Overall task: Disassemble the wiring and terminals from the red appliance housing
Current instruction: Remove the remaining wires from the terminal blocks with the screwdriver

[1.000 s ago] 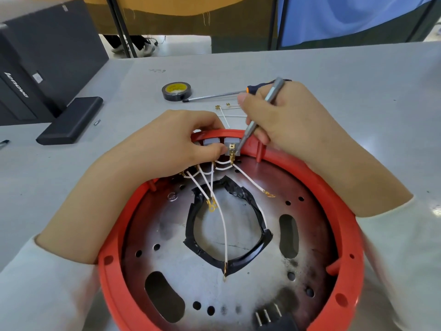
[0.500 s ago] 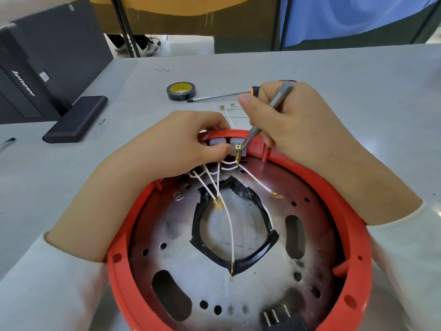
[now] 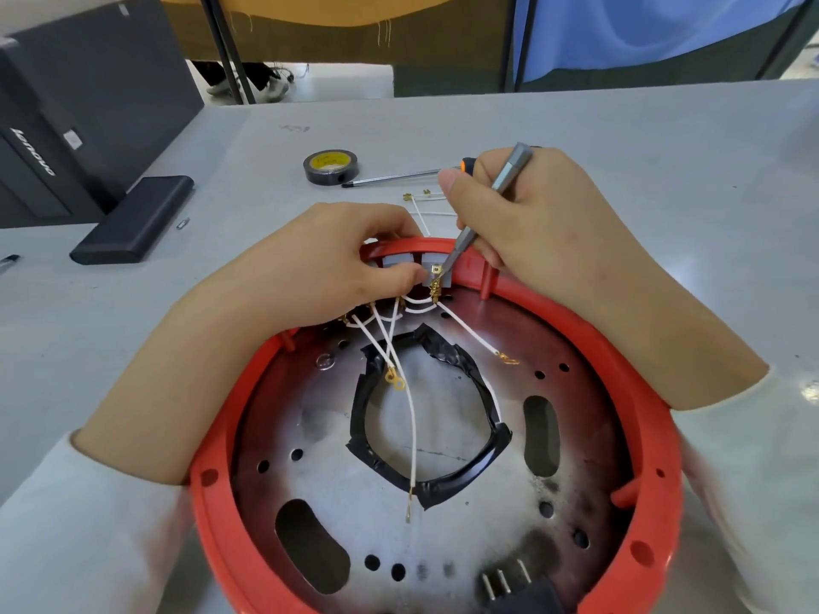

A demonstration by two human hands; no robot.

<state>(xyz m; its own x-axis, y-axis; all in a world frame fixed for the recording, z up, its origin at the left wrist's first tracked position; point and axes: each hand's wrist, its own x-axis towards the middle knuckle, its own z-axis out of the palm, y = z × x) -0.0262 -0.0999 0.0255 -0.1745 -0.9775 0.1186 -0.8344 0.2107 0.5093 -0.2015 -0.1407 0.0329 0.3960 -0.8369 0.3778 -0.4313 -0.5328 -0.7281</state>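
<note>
Grey desk (image 3: 620,139), curtains behind. Your left hand (image 3: 319,277) pinches the housing (image 3: 656,436) rim; your right hand (image 3: 536,214) grips a driver (image 3: 483,214) on its terminal (image 3: 436,272). Tape (image 3: 330,166) beyond.

Tape roll (image 3: 330,167) (black, yellow core) near a black computer case (image 3: 84,104).

Bright, even light, soft shadows; wide-angle bending at the edges, lower right sleeve (image 3: 753,502) blurred

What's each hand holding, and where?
Right hand grips a grey screwdriver by its handle. Left hand pinches the grey terminal block on the red housing.
</note>
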